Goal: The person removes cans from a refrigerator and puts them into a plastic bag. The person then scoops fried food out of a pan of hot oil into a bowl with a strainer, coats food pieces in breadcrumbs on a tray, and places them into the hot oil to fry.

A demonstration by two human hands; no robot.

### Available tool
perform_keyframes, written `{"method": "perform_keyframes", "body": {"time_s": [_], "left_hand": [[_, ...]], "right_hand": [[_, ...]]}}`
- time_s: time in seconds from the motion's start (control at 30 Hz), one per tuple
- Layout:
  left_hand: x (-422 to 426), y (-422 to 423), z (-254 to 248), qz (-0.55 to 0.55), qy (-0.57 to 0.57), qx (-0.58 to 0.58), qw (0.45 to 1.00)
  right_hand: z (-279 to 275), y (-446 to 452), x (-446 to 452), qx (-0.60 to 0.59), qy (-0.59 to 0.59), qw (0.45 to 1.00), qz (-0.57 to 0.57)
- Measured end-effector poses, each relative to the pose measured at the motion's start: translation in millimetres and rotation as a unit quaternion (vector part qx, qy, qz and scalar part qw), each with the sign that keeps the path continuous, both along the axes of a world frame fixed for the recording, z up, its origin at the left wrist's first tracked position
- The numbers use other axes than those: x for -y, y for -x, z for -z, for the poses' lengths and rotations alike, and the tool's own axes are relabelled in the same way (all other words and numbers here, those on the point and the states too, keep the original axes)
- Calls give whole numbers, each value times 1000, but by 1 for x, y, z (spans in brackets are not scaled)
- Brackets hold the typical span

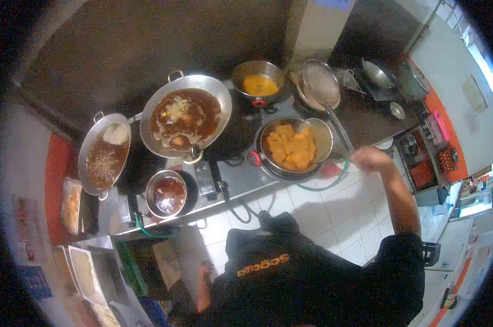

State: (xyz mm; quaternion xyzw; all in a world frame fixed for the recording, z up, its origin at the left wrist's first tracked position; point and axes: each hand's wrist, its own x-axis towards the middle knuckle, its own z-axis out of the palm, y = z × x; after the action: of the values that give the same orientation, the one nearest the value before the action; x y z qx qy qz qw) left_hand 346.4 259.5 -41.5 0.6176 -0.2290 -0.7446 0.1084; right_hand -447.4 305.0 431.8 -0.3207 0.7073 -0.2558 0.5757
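Note:
My right hand (370, 159) is closed around the handle end of a long-handled mesh strainer (320, 82). The strainer's round head is over a pan (302, 102) at the back of the counter. Nearer to me, orange-brown fried pieces (290, 146) fill a dark pan, and a second round strainer (324, 140) rests at its right side, partly over them. My left hand (204, 270) hangs low beside my body, away from the counter; it is dim and blurred, so its fingers cannot be made out.
A large wok (219, 103) of brown liquid and a smaller wok (88, 180) stand at the left. A small pot (149, 201) sits in front. Behind is a pot (236, 71) with yellow liquid. Hoses hang along the counter's front edge. Eggs (448, 159) are at the right.

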Motion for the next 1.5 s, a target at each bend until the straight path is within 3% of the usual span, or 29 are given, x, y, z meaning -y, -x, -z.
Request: {"method": "perform_keyframes", "body": {"time_s": [0.1,0.13,0.17,0.23,0.33,0.43,0.5,0.63,0.7,0.73,0.77,0.83,0.97,1.0,1.07,1.13,1.17,1.2,1.23,1.27,1.3,1.33,1.4,1.5], "left_hand": [[-7,6,5,46,13,24,999],[-10,7,7,55,14,28,998],[-12,8,6,63,15,32,997],[-15,10,6,78,17,37,996],[-21,9,9,94,17,43,994],[-22,7,9,104,16,49,993],[-21,3,9,112,17,52,992],[-14,0,11,113,25,62,991],[-9,-4,11,112,31,71,991],[-5,-5,11,110,35,77,990],[2,-5,9,108,40,84,990],[6,-6,8,98,53,95,989],[-15,-10,10,0,120,117,986],[-9,-20,11,-10,56,-18,998],[5,-25,-16,-7,-124,-245,961],[-48,-9,-16,6,68,-125,990],[-61,-1,-20,34,243,10,969],[-62,-3,-19,15,246,18,969],[-62,-8,-18,40,129,-16,991],[-61,-12,-24,67,10,-54,996],[-60,-16,-29,96,-108,-93,985],[-62,-18,-32,89,-106,-91,986],[-82,-24,-11,36,16,32,999],[-98,-16,-12,-32,79,118,989]], "right_hand": [[-19,-20,5,-87,-28,996,6],[10,2,-4,-89,-29,996,4],[61,38,-21,-195,94,971,-104],[84,42,-32,-294,214,907,-210],[40,-30,-17,-475,203,821,-242],[17,-63,-11,-544,151,819,-107],[14,-65,-7,-575,162,782,-176],[67,-72,-10,-583,178,785,-110],[86,-89,-17,-596,31,800,-53],[106,-77,-31,-603,-25,793,-87],[120,-69,-42,-605,-23,791,-88],[138,-63,-56,-563,-7,823,-77],[147,-73,-51,-590,-43,804,-59],[145,-71,-56,-589,3,806,-55],[133,-88,-56,-591,20,805,-45],[128,-103,-36,-588,53,806,-49],[128,-110,-24,-535,205,820,-17],[124,-115,-9,-464,348,815,16],[119,-119,7,-455,357,816,4],[109,-126,21,-298,313,899,69],[95,-136,36,-131,253,949,133],[59,-165,69,-142,178,959,170],[39,-187,120,-45,187,962,194],[56,-205,208,-61,216,964,145]]}}
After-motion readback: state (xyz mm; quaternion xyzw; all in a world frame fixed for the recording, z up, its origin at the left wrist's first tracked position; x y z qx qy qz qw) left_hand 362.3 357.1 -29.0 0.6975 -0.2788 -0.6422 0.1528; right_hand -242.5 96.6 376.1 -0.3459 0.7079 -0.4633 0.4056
